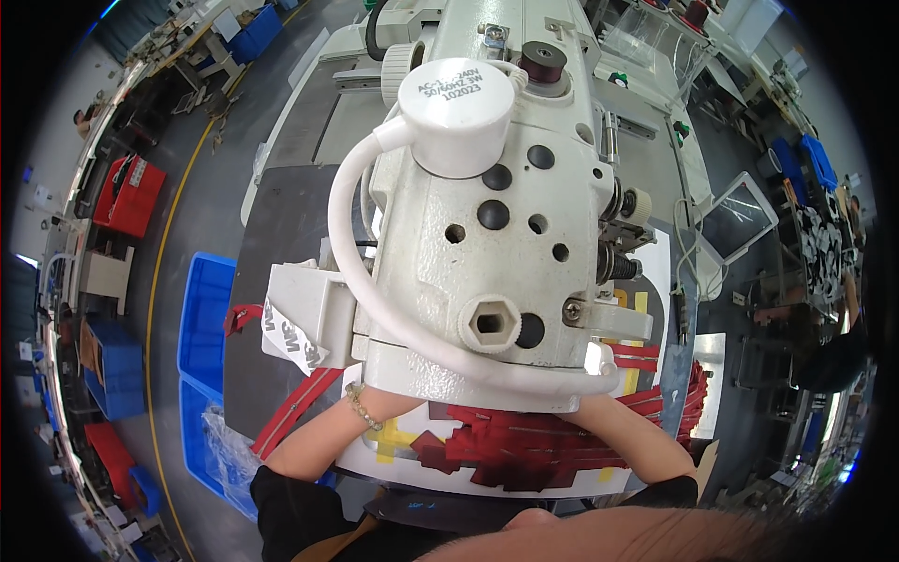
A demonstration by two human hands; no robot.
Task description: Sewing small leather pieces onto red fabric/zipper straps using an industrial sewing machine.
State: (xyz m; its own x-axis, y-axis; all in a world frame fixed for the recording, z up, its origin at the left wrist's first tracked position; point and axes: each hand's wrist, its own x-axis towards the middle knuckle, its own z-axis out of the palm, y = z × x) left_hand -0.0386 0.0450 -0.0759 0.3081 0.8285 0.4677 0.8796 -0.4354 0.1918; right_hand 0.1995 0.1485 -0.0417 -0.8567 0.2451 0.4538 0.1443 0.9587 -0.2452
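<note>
A white industrial sewing machine head point(431, 244) fills the middle of the view, with a round white lamp housing point(459, 112) and its thick bent tube on top. Under its near end reaches my left hand point(393, 403), a beaded bracelet point(358, 408) at the wrist. My right hand point(592, 410) goes under the same end from the right. The machine hides the fingers of both, and whatever they hold or touch. Between my forearms lies a pile of red zipper pieces point(515, 450). Another red zipper strip point(298, 410) runs beside my left forearm.
Blue bins point(204, 318) stand to the left, the nearer one with clear plastic film point(229, 450) in it. More red zippers point(693, 403) hang at the table's right edge. A dark red thread spool point(543, 62) sits on the machine. A framed panel point(740, 217) stands at right.
</note>
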